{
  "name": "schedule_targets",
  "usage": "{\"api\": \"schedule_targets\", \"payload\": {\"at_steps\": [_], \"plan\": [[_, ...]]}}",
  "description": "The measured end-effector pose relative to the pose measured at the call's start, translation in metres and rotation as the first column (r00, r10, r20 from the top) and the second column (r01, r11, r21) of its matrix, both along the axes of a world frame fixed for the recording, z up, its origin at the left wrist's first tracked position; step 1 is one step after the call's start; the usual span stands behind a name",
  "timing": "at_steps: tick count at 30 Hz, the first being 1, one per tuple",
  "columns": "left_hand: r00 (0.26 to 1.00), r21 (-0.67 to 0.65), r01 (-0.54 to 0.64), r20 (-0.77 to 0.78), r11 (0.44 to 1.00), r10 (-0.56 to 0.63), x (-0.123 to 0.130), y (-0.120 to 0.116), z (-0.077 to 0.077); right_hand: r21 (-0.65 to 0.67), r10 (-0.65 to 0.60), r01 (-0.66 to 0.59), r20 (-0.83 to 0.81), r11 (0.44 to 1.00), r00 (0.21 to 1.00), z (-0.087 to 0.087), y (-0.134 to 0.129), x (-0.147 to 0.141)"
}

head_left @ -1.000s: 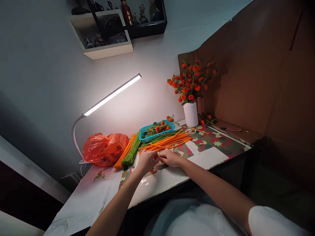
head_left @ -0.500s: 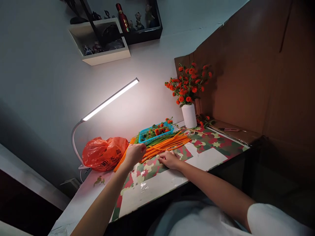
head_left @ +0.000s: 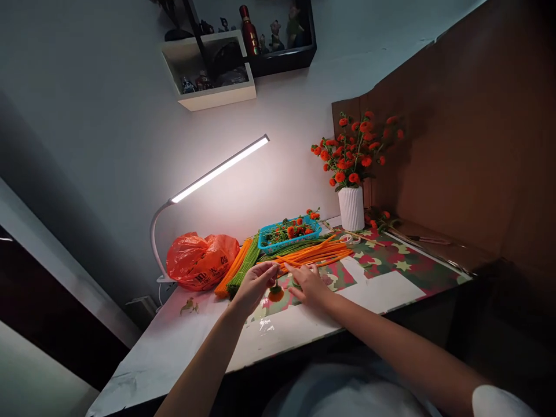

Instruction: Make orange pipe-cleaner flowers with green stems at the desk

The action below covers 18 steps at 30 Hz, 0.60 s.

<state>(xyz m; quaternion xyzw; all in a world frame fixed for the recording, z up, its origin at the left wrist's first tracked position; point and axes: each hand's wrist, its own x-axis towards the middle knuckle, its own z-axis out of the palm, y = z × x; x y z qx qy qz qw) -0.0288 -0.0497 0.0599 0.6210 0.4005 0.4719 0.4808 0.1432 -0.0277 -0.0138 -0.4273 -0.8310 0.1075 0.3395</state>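
Observation:
My left hand (head_left: 255,285) pinches the stem of a small fuzzy orange flower (head_left: 275,294) between thumb and fingertips. The flower hangs head down, its green base uppermost. Just to the right is my right hand (head_left: 311,285), its fingers apart and the index finger stretched toward the stem. I see nothing in its grasp. Behind both hands lie loose orange pipe cleaners (head_left: 321,253). A bundle of green pipe cleaners (head_left: 245,267) and another orange bundle (head_left: 230,275) lie beyond my left hand.
A blue basket (head_left: 266,249) with orange flowers stands at the back. Right of it are a white ribbed vase (head_left: 351,209) of orange flowers and scissors (head_left: 346,238). A red plastic bag (head_left: 202,263) sits by the lit lamp (head_left: 221,169). Cardboard (head_left: 452,156) walls the right side.
My left hand has turned, so the hanging flower now shows at its fingertips. My right hand's fingers have spread and come near it. The view has shifted left.

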Motion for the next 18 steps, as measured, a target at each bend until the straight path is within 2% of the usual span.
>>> {"api": "schedule_targets", "payload": {"at_steps": [2,5,7,9,12,13,16,18], "plan": [[1.0,0.019,-0.003,0.021,1.0,0.002,0.003,-0.004,-0.002,-0.052,0.063,-0.076,-0.205,0.996,0.977,0.007,-0.002,0.001],[0.998,0.078,-0.063,0.005,0.995,0.063,0.005,-0.007,-0.009,-0.062,0.257,-0.308,-0.408,0.949,0.876,0.016,-0.004,0.002],[0.994,0.084,-0.106,-0.004,0.991,0.107,0.006,-0.006,-0.016,-0.073,0.314,-0.38,-0.433,0.922,0.845,0.021,-0.005,0.001],[0.992,0.061,-0.13,0.009,0.99,0.129,0.007,-0.002,-0.025,-0.102,0.333,-0.405,-0.407,0.909,0.85,0.024,-0.005,0.001],[0.98,-0.018,-0.175,0.094,0.984,0.176,0.009,0.008,-0.037,-0.151,0.323,-0.411,-0.405,0.899,0.855,0.026,-0.003,-0.001],[0.969,-0.058,-0.195,0.141,0.979,0.201,0.01,0.012,-0.04,-0.195,0.323,-0.434,-0.424,0.88,0.846,0.025,-0.001,-0.002],[0.933,-0.172,-0.196,0.27,0.965,0.237,0.013,0.021,-0.047,-0.379,0.308,-0.559,-0.548,0.738,0.778,0.022,0.005,-0.003],[0.918,-0.228,-0.165,0.321,0.96,0.234,0.016,0.023,-0.047,-0.435,0.279,-0.623,-0.625,0.651,0.729,0.02,0.009,-0.002]]}}
